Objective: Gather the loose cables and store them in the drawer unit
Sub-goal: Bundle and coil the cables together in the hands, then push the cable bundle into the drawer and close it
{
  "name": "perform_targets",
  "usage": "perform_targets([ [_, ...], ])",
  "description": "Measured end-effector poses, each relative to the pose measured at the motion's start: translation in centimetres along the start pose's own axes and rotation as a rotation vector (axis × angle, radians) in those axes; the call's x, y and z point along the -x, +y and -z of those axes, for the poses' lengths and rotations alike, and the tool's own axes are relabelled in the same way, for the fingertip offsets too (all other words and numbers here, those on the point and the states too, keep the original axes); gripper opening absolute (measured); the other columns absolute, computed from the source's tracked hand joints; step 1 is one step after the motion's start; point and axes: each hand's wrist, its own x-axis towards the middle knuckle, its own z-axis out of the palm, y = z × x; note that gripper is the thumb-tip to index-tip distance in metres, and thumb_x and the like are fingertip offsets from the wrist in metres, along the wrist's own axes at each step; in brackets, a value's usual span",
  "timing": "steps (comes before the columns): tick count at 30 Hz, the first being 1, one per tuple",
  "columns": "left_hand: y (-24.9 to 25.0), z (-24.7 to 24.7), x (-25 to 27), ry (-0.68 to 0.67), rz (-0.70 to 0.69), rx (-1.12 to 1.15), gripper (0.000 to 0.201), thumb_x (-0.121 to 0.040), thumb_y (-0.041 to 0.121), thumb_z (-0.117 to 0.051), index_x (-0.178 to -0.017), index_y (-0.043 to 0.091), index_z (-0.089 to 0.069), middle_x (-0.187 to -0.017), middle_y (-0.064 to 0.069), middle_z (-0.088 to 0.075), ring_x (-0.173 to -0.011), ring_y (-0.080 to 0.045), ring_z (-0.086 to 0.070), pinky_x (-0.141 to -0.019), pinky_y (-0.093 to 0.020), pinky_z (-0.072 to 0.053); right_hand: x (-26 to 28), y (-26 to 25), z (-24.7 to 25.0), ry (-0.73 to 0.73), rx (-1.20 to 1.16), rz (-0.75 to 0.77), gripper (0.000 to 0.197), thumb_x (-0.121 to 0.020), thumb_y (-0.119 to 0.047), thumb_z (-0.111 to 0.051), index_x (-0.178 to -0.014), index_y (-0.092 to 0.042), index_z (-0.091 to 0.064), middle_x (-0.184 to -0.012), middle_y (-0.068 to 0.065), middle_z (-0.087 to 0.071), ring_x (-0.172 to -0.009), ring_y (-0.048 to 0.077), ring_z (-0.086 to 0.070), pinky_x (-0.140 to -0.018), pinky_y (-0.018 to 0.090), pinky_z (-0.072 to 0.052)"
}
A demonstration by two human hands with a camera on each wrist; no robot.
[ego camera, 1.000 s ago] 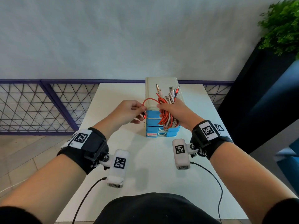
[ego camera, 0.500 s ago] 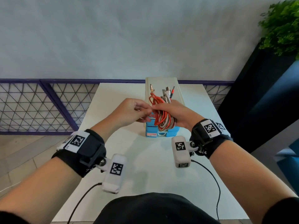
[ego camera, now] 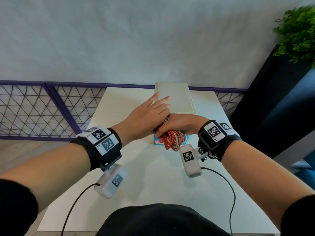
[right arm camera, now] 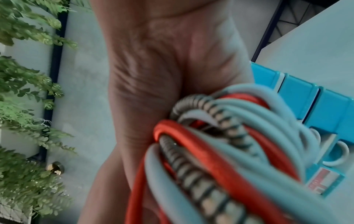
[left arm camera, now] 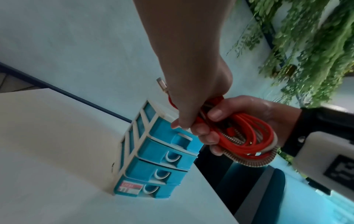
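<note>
A bundle of coiled cables [ego camera: 172, 139], orange-red, white and braided, hangs in front of the drawer unit [ego camera: 177, 97], gripped in my right hand [ego camera: 180, 123]. The unit has a cream frame and several blue drawers [left arm camera: 164, 153]; its top drawer [left arm camera: 182, 139] sticks out a little. My left hand [ego camera: 153, 113] lies across the unit's top with its fingers [ego camera: 163, 99] straight, the thumb [left arm camera: 178, 124] at the top front edge. A metal plug [left arm camera: 161, 84] pokes out behind that hand. Up close, the cables [right arm camera: 220, 151] fill the right wrist view beside the drawers [right arm camera: 316, 106].
The unit stands at the far middle of a white table [ego camera: 136, 167]. A purple mesh railing [ego camera: 51, 108] runs behind and to the left. A dark planter with a green plant [ego camera: 296, 34] stands on the right. Wrist camera leads [ego camera: 228, 184] trail over the near table.
My left hand let go of the orange cable end and reached forward flat onto the unit's top. My right hand brought the bundle lower and nearer, in front of the drawers.
</note>
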Motion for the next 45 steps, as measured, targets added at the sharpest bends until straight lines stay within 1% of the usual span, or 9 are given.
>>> perform_targets([
  [5,0.2,-0.7,-0.2,-0.002,-0.039,0.085,0.021,-0.074,0.024,-0.062,-0.090,0.014,-0.054,-0.083,-0.002,-0.063,-0.083,-0.023,-0.063,-0.106,-0.037,-0.038,-0.4,0.6,0.1,-0.046,0.006,-0.035,0.006,-0.087,-0.005,-0.063,-0.082,-0.003,-0.064,-0.066,0.004,-0.070,-0.059,0.011,-0.068,-0.055,0.022,-0.055],
  [9,1.0,-0.9,-0.1,-0.089,0.015,0.176,0.023,-0.067,0.027,-0.071,-0.081,0.014,-0.058,-0.070,-0.002,-0.061,-0.062,-0.026,-0.058,-0.049,-0.030,-0.042,-0.4,1.0,0.5,0.006,0.192,-0.028,0.014,-0.081,-0.020,-0.072,-0.090,-0.008,-0.068,-0.084,0.008,-0.072,-0.079,0.022,-0.069,-0.072,0.026,-0.056],
  [11,1.4,-1.0,0.0,-0.139,0.076,0.176,0.027,-0.068,0.026,-0.071,-0.089,0.012,-0.060,-0.072,-0.004,-0.063,-0.062,-0.029,-0.059,-0.043,-0.026,-0.033,-0.2,0.9,0.6,0.130,0.385,-0.014,0.025,-0.076,-0.031,-0.077,-0.094,-0.017,-0.065,-0.089,0.002,-0.070,-0.084,0.021,-0.067,-0.072,0.024,-0.051],
  [15,2.0,-1.3,0.0,-0.308,0.293,0.191,0.046,-0.080,0.031,-0.059,-0.120,0.012,-0.048,-0.095,-0.005,-0.065,-0.080,-0.031,-0.062,-0.056,-0.031,-0.034,0.3,1.5,-1.9,0.494,0.843,0.043,0.073,-0.060,-0.061,-0.075,-0.116,-0.021,-0.051,-0.108,-0.003,-0.061,-0.105,0.022,-0.057,-0.085,0.035,-0.047],
  [19,2.5,-0.7,0.1,-0.341,0.378,0.351,0.038,-0.077,0.040,-0.060,-0.109,0.022,-0.052,-0.088,0.000,-0.068,-0.077,-0.028,-0.063,-0.056,-0.030,-0.038,0.5,3.4,-4.7,0.623,1.237,-0.066,0.118,-0.065,-0.072,-0.066,-0.148,-0.006,-0.015,-0.138,0.008,-0.048,-0.126,0.029,-0.044,-0.103,0.045,-0.035],
  [26,4.3,-0.5,1.7,-0.365,0.540,0.748,0.024,-0.067,0.024,-0.061,-0.089,0.029,-0.053,-0.080,0.004,-0.067,-0.072,-0.024,-0.061,-0.061,-0.036,-0.050,0.6,4.8,-3.7,0.652,1.190,0.129,0.028,-0.086,-0.024,-0.055,-0.110,-0.012,-0.049,-0.102,0.006,-0.066,-0.090,0.029,-0.063,-0.064,0.034,-0.038],
  [36,2.7,-0.3,-1.0,-0.379,0.526,1.090,0.034,-0.082,0.032,-0.065,-0.111,0.018,-0.053,-0.105,0.004,-0.056,-0.078,-0.006,-0.058,-0.070,-0.021,-0.043,0.8,7.6,-0.2,0.563,1.068,-0.002,0.037,-0.085,-0.029,-0.054,-0.119,-0.015,-0.050,-0.104,0.007,-0.067,-0.092,0.033,-0.064,-0.069,0.034,-0.044],
  [39,0.5,-1.2,-2.1,-0.202,0.539,0.871,0.023,-0.090,0.024,-0.052,-0.113,0.018,-0.052,-0.115,0.004,-0.050,-0.088,-0.011,-0.047,-0.075,-0.020,-0.032,1.3,7.9,1.3,0.580,1.038,-0.019,0.046,-0.083,-0.027,-0.055,-0.127,-0.019,-0.044,-0.103,0.007,-0.066,-0.088,0.033,-0.064,-0.066,0.033,-0.043],
  [45,-1.3,-3.5,-3.7,-0.320,0.544,0.758,0.039,-0.093,0.000,-0.032,-0.124,0.012,-0.052,-0.137,-0.003,-0.047,-0.124,-0.020,-0.046,-0.101,-0.032,-0.038,0.1,7.2,1.8,0.634,0.955,-0.003,0.048,-0.080,-0.026,-0.057,-0.125,-0.019,-0.040,-0.101,0.009,-0.066,-0.086,0.034,-0.062,-0.066,0.034,-0.044],
])
